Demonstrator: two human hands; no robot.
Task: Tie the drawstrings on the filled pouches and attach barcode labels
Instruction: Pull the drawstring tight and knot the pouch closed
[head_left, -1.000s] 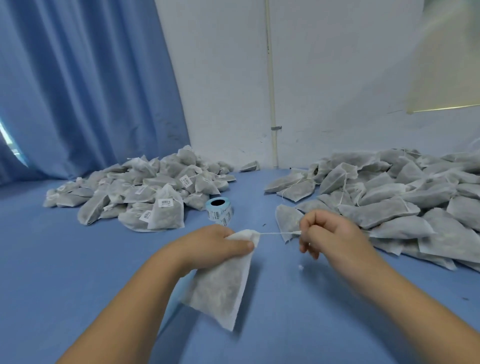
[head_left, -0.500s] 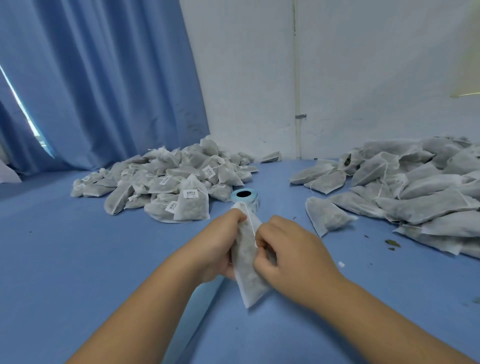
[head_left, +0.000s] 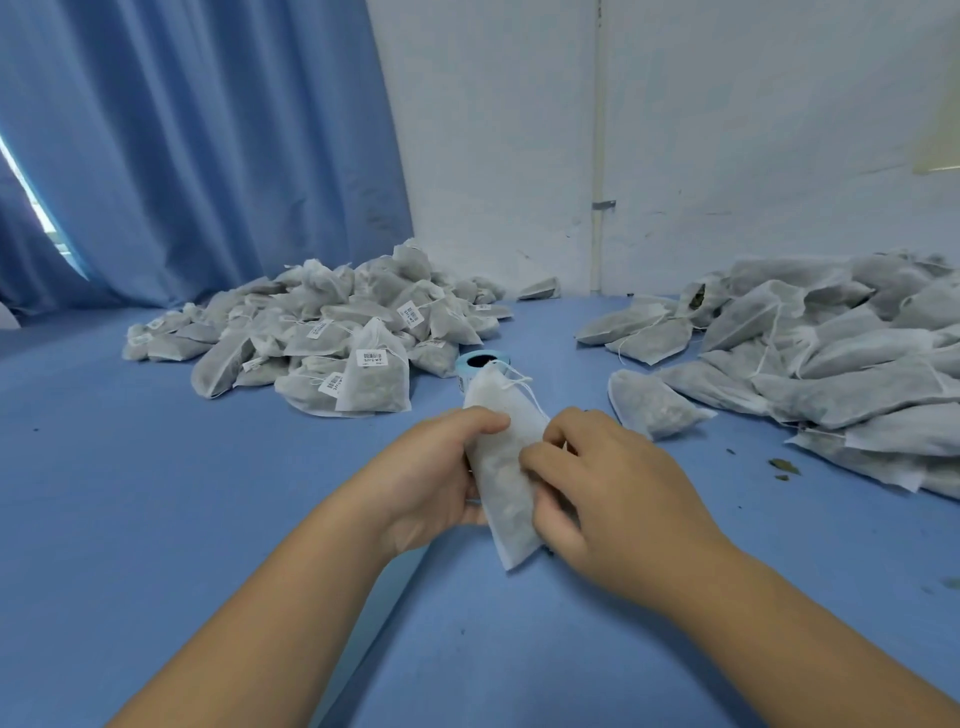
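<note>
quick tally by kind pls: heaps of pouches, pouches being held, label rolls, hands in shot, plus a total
Heaps of grey-white fabric drawstring pouches: 2 (barcode-labelled heap, heap with no labels showing)
White fabric pouch held in both hands: 1
Light blue label roll: 1
Hands: 2 (left hand, right hand)
Total: 6

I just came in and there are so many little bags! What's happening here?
A person at the blue table grips one filled pouch with the left hand and the right hand. Its top is gathered, with the drawstring loose. No label shows on it. The label roll sits just behind. A labelled pile lies to the left, and an unlabelled pile to the right.
</note>
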